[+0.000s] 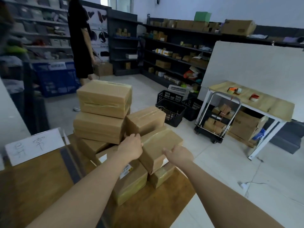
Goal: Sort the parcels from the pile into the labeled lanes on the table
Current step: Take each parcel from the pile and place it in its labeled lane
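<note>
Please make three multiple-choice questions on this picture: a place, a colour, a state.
1. Where is the white handwritten sign? A on the floor; B on the table, left of the parcel pile; C on a shelf.
2. What colour is the box atop the far shelving? A red; B green; C black.
3. What do the left hand and right hand do? A both hold one parcel; B both hang free; C one holds tape.
Answers: B, it stands beside the pile; B, plainly green; A, both grip the tilted parcel.
</note>
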A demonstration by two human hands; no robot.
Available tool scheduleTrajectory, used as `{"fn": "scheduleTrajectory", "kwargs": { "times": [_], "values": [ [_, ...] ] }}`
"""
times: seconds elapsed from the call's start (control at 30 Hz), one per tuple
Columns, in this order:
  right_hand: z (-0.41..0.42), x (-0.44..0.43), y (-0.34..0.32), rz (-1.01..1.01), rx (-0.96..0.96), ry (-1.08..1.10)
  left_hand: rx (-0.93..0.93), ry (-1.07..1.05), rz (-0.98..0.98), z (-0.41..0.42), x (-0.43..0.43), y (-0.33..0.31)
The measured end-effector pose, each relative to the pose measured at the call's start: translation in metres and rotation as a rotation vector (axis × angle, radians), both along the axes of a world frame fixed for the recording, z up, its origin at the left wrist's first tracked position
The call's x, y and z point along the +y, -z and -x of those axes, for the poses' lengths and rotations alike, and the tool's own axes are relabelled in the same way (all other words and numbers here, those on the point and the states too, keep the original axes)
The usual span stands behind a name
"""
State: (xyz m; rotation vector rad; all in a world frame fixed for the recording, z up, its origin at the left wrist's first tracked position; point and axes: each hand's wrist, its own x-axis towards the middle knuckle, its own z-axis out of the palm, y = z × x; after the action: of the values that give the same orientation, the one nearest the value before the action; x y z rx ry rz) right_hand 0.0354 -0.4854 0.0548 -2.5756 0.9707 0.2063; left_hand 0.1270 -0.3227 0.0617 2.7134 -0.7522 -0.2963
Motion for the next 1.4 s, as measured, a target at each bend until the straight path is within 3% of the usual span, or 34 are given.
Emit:
{"fn": "scheduleTrajectory", "kwargs": {
  "times": [0.13,0.3,0.57,0.7,0.77,0.97,1.13,1.23,1.4],
  "values": [
    [-0.011,-0.015,0.01,-0.197,-0.05,0.034,0.158,-0.121,0.09,-0.006,-0.017,0.006],
    [-0.016,-0.024,0.016,-0.593,-0.236,0.28,0.428,-0.259,0.443,0.001,-0.029,0.009],
    [0.011,-0.022,0.02,-0.807,-0.384,0.475,0.483,-0.297,0.664,0.027,-0.038,0.006],
    [0.018,-0.028,0.036,-0.872,-0.46,0.433,0.912,-0.427,0.747,0.035,-0.025,-0.005],
    [0.016,-0.025,0.036,-0.905,-0.491,0.362,1.017,-0.397,0.804,0.036,-0.02,-0.008],
    [0.025,0.012,-0.028,-1.028,-0.528,0.172,0.811,-0.367,0.852,0.045,0.0,-0.034],
    [0.025,0.011,-0.027,-1.234,-0.651,0.264,0.766,-0.432,1.007,0.048,0.028,-0.052],
    [0.028,0.021,-0.025,-1.267,-0.621,0.293,0.68,-0.424,1.032,0.049,0.042,-0.049],
    [0.029,0.042,-0.026,-1.256,-0.59,0.303,0.777,-0.486,1.094,0.051,0.069,-0.053]
  ]
}}
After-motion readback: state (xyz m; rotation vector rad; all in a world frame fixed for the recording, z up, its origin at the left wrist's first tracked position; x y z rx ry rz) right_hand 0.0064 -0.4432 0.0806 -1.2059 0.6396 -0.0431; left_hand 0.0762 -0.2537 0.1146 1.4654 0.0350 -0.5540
